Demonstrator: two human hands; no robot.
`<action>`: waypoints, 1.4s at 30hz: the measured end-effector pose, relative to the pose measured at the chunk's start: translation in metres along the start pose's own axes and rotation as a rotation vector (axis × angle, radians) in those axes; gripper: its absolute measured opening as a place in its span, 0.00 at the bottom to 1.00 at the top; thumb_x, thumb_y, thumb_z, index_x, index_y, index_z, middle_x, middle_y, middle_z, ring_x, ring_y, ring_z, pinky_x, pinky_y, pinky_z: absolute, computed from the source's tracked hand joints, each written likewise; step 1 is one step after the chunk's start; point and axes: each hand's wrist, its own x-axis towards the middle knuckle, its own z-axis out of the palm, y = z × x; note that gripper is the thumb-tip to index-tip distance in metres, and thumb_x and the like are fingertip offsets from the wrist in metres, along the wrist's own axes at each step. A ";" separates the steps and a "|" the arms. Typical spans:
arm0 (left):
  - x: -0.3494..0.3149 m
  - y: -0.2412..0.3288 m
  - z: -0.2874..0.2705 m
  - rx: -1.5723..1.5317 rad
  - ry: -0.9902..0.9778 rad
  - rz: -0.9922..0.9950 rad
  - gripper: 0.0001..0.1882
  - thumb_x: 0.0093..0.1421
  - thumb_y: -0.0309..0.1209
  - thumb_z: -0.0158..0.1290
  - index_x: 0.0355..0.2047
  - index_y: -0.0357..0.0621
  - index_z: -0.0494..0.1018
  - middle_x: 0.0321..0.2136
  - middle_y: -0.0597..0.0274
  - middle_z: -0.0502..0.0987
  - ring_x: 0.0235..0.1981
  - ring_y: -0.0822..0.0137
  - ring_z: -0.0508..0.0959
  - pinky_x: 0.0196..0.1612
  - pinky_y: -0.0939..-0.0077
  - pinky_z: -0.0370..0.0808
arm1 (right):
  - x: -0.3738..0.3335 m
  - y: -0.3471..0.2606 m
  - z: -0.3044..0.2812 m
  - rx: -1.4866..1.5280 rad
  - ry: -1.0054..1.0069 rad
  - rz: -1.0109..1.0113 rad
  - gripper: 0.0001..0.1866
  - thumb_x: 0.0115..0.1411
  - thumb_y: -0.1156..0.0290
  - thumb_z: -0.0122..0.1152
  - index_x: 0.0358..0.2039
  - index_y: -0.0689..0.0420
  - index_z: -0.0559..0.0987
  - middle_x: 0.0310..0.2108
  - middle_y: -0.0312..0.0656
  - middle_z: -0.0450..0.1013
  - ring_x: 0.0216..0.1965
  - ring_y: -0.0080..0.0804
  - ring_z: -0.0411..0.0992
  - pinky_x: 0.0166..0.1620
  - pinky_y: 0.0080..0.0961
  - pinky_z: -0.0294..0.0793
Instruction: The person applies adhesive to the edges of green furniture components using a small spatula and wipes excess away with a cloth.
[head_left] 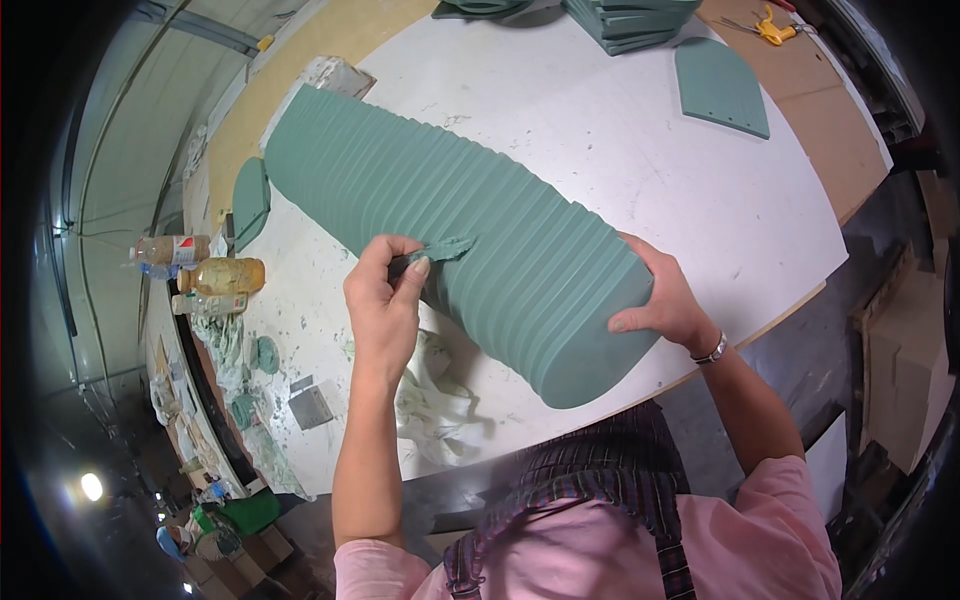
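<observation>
A long row of green boards with rounded ends (470,215) stands on edge, packed face to face, slanting across the white table from far left to near right. My left hand (388,285) is closed in a pinch on a small flat spreader (448,250) smeared with green paste, at the row's left side. The spreader's tip touches the boards' edges or lies just over them; I cannot tell which. At the near end, my right hand (660,295) grips the row, thumb on the outer board's face and fingers over its far edge. Those fingertips are partly hidden.
A wrapped block (338,75) stands at the row's far end. One loose board (718,85) lies far right, near stacked boards (635,22) and yellow-handled pliers (775,28). Bottles (225,275), a metal scraper plate (311,405) and a stained cloth (440,405) are at the left.
</observation>
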 end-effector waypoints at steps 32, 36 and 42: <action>-0.001 -0.001 0.005 -0.107 0.049 0.024 0.03 0.60 0.19 0.56 0.34 0.36 0.74 0.25 0.71 0.71 0.26 0.80 0.67 0.31 0.84 0.66 | 0.000 0.000 -0.004 -0.052 -0.042 -0.003 0.54 0.38 0.60 0.80 0.63 0.68 0.65 0.53 0.48 0.74 0.54 0.33 0.71 0.58 0.29 0.68; -0.005 0.011 0.012 -0.284 0.037 -0.018 0.04 0.61 0.23 0.58 0.35 0.38 0.74 0.25 0.74 0.70 0.26 0.81 0.65 0.30 0.85 0.64 | 0.000 -0.001 -0.003 -0.048 -0.040 -0.014 0.53 0.38 0.60 0.79 0.64 0.66 0.65 0.55 0.50 0.73 0.55 0.37 0.71 0.59 0.30 0.68; 0.002 0.012 0.022 -0.282 0.020 -0.058 0.04 0.62 0.24 0.59 0.34 0.39 0.74 0.25 0.75 0.70 0.25 0.83 0.64 0.29 0.86 0.62 | -0.002 0.001 -0.003 -0.125 -0.015 -0.037 0.53 0.39 0.58 0.79 0.65 0.62 0.65 0.57 0.54 0.71 0.57 0.45 0.71 0.60 0.33 0.68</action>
